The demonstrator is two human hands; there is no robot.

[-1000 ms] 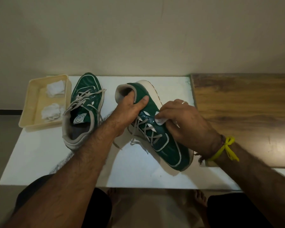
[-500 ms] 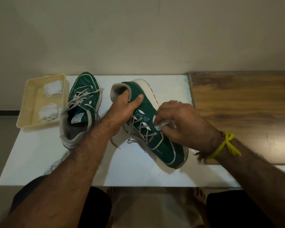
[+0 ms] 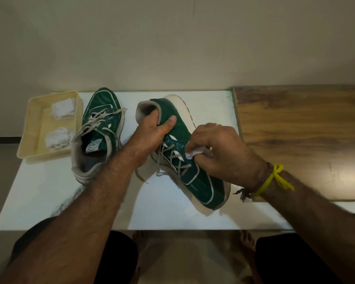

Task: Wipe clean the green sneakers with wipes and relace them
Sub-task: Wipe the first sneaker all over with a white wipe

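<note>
A green sneaker point(image 3: 201, 187) with a cream sole lies tilted on its side on the white table point(image 3: 39, 193), toe toward me. My left hand point(image 3: 152, 136) grips its heel collar, fingers inside the opening and thumb on the green side. My right hand point(image 3: 219, 150) pinches a white wipe point(image 3: 194, 153) against the shoe's side near the loose grey laces. The second green sneaker point(image 3: 99, 124) stands upright to the left, toe pointing away, laces loose.
A cream plastic tray point(image 3: 32, 128) at the table's far left holds two crumpled white wipes point(image 3: 57, 137). A wooden surface point(image 3: 299, 128) adjoins the table on the right. A plain wall runs behind. My knees and bare feet show below the front edge.
The right hand with the wipe has slid slightly along the side of the held sneaker. The left hand keeps its hold on the heel, and the shoe has shifted a little.
</note>
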